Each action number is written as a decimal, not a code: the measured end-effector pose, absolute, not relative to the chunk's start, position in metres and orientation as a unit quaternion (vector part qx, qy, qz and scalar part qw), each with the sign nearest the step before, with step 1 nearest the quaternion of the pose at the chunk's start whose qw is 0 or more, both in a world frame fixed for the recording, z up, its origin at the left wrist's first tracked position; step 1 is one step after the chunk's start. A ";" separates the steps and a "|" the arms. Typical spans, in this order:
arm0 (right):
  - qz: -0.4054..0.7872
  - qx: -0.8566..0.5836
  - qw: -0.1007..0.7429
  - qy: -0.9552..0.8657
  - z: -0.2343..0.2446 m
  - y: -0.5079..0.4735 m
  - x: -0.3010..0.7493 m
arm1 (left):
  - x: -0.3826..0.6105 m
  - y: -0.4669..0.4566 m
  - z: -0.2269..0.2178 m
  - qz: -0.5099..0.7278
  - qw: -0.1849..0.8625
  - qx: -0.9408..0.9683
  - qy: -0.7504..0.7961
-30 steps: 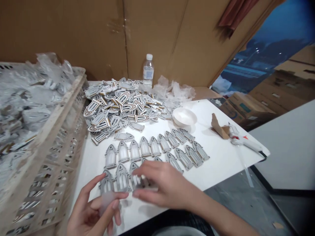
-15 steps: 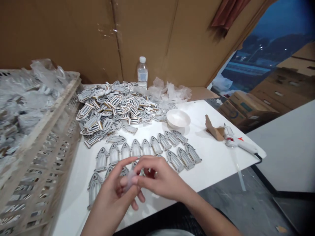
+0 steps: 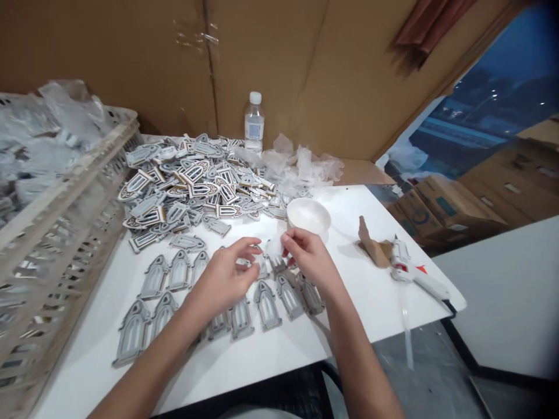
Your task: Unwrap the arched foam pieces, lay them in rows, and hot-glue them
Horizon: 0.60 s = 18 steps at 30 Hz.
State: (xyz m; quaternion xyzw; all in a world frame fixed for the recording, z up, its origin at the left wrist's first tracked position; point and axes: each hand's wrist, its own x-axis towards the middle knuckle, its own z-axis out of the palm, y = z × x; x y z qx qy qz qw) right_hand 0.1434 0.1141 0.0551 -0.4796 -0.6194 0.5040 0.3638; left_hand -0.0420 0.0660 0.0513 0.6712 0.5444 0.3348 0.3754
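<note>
A clear piece (image 3: 274, 249) pinched over the gray arches (image 3: 267, 307)

I see two bare hands over a white surface (image 3: 367, 302). The right hand (image 3: 301, 250) has a pinching grip: its thumb and fingers hold the clear piece, which pokes out to the left. The left hand (image 3: 233, 267) has a loose grip, with thumb and fingers apart and nothing that I can see between them.

The gray arches look like tiny church windows. They lie in two rows on the near part of the surface, and the hands and arms hide some of them.

At the far left is a big, messy pile (image 3: 196, 180) of more window shapes. A bottle (image 3: 254, 125) stands behind it, beside some crumpled plastic (image 3: 305, 166). A white bowl (image 3: 308, 216) sits just past the right hand. Over on the right, a glue gun (image 3: 423, 282) lies next to a bent bit of cardboard (image 3: 375, 247). A crate (image 3: 87, 198), filled up high, stands along the left side.
</note>
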 end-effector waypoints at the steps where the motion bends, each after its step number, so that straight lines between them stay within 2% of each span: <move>1: 0.493 -0.487 0.367 -0.620 0.054 0.117 0.146 | -0.043 0.067 0.047 0.321 0.341 0.696 0.544; 4: 0.485 -0.491 0.365 -0.625 0.052 0.118 0.152 | -0.046 0.063 0.038 0.263 0.260 0.767 0.525; 10: 0.482 -0.503 0.355 -0.624 0.051 0.110 0.153 | -0.051 0.051 0.029 0.165 0.181 0.824 0.510; 13: 0.478 -0.515 0.346 -0.622 0.053 0.105 0.153 | -0.051 0.048 0.027 0.125 0.105 0.850 0.501; 18: 0.464 -0.524 0.328 -0.635 0.055 0.099 0.151 | -0.049 0.045 0.021 0.122 0.011 0.865 0.487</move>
